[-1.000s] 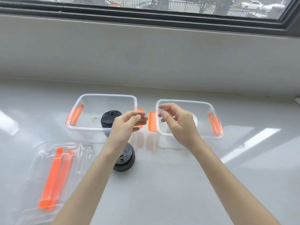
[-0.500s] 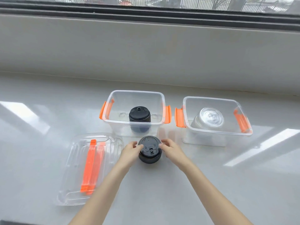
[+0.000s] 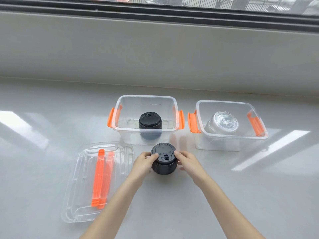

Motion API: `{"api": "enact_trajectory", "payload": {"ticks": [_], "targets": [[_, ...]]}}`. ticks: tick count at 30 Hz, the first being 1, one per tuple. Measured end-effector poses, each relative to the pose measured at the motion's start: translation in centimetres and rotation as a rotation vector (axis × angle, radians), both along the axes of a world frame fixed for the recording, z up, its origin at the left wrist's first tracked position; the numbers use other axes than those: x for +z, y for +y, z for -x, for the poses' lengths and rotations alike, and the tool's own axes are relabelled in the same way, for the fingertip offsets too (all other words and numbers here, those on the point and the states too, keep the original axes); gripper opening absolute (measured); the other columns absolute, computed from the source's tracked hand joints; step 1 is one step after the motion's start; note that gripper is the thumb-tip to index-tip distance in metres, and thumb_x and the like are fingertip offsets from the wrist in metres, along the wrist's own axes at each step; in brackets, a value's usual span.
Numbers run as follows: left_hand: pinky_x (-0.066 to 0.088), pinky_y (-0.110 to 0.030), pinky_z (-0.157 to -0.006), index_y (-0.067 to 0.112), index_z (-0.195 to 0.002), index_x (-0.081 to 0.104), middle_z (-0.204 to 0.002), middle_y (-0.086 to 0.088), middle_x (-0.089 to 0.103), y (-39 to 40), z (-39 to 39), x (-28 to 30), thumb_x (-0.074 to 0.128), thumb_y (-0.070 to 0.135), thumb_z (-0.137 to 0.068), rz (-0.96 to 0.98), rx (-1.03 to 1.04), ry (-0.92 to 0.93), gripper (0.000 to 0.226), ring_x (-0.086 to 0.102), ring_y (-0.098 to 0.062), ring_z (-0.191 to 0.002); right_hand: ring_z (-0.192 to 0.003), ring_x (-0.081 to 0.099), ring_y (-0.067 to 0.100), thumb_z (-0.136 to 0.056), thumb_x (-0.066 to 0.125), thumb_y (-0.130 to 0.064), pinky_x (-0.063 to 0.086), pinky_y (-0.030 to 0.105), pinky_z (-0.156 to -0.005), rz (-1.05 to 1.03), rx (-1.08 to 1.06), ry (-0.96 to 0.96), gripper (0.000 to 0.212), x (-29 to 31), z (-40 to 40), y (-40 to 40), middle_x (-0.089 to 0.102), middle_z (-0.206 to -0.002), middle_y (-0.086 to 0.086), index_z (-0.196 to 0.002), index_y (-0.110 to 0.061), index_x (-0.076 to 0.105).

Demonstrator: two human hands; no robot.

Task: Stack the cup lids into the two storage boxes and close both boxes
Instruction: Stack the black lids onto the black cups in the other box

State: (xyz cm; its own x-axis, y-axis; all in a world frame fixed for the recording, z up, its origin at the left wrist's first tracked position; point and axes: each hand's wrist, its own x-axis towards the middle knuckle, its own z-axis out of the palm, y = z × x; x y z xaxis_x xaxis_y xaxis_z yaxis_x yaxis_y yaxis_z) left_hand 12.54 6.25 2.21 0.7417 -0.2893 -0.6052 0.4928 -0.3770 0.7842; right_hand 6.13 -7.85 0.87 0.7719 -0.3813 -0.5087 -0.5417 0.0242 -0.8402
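Observation:
A stack of black cup lids (image 3: 164,159) stands on the white counter in front of the left box. My left hand (image 3: 144,163) grips its left side and my right hand (image 3: 189,163) grips its right side. The left storage box (image 3: 146,99), clear with orange latches, is open and holds another stack of black lids (image 3: 150,122). The right storage box (image 3: 231,104), also open, holds a stack of clear lids (image 3: 223,122).
Two clear box covers with orange handles (image 3: 98,180) lie stacked on the counter at the left. A grey wall and a window sill (image 3: 155,49) rise behind the boxes.
Both hands came back from the boxes' inner latches to the black lid stack on the counter and took hold of it. The view shifted left, so the boxes appear further right.

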Motion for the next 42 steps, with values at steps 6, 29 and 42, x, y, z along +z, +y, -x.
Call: {"api": "enact_trajectory", "payload": {"ticks": [6, 29, 42], "targets": [[0.046, -0.029, -0.078, 0.018, -0.106, 0.056, -0.097, 0.002, 0.064, 1.7, -0.1, 4.3, 0.058, 0.033, -0.084, 0.077, -0.066, -0.154, 0.026, 0.062, -0.022, -0.091, -0.08, 0.061, 0.017, -0.087, 0.056, -0.03, 0.05, 0.029, -0.072, 0.04, 0.025, -0.137, 0.027, 4.9, 1.0, -0.6, 0.066, -0.089, 0.001, -0.1, -0.008, 0.065], [0.05, -0.043, -0.09, 0.012, -0.097, 0.061, -0.087, -0.005, 0.058, -1.8, -14.6, 5.9, 0.048, 0.032, -0.089, -0.011, -0.052, -0.374, 0.026, 0.055, -0.024, -0.077, -0.083, 0.06, 0.021, -0.084, 0.055, -0.036, 0.049, 0.048, -0.094, 0.265, 0.005, -0.209, 0.026, 7.5, -14.7, -1.8, 0.064, -0.079, 0.0, -0.084, -0.012, 0.066], [0.049, -0.037, -0.084, 0.001, -0.105, 0.061, -0.095, -0.012, 0.061, -2.3, -16.6, 2.3, 0.042, 0.032, -0.089, -0.234, -0.187, -0.227, 0.039, 0.056, -0.026, -0.082, -0.068, 0.04, 0.023, -0.09, 0.043, -0.032, 0.028, 0.031, -0.053, 0.417, 0.143, 0.063, 0.04, 5.6, -16.6, -1.2, 0.039, -0.06, 0.002, -0.056, -0.012, 0.036]]}}
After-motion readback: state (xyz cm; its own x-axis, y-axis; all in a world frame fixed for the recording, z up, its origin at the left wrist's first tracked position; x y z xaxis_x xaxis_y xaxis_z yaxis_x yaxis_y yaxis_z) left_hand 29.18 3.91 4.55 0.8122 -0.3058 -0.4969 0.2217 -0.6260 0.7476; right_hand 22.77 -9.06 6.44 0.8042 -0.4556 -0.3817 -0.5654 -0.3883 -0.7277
